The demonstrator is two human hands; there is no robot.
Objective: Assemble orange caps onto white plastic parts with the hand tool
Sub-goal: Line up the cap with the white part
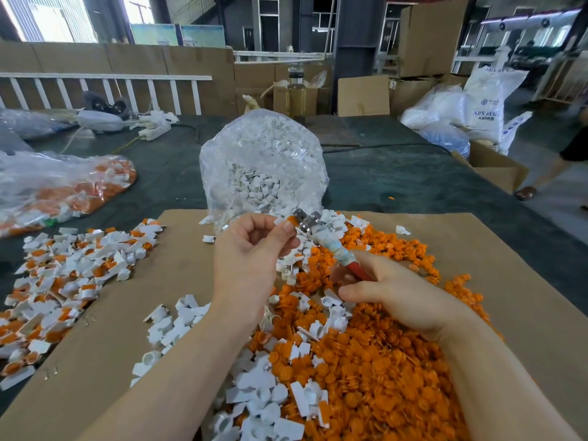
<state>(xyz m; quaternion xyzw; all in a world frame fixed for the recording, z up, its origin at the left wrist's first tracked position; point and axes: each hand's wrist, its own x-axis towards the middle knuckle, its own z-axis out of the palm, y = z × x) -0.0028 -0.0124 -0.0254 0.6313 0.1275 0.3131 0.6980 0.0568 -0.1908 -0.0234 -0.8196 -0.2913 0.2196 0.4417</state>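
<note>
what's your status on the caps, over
Left hand pinches white part with orange cap at tool head. Right hand grips hand tool. Nothing blocking.

The left hand [251,249] pinches a white part [281,220] at frame center. The right hand [391,291] grips the hand tool [327,246] above the orange caps [375,361].
</note>
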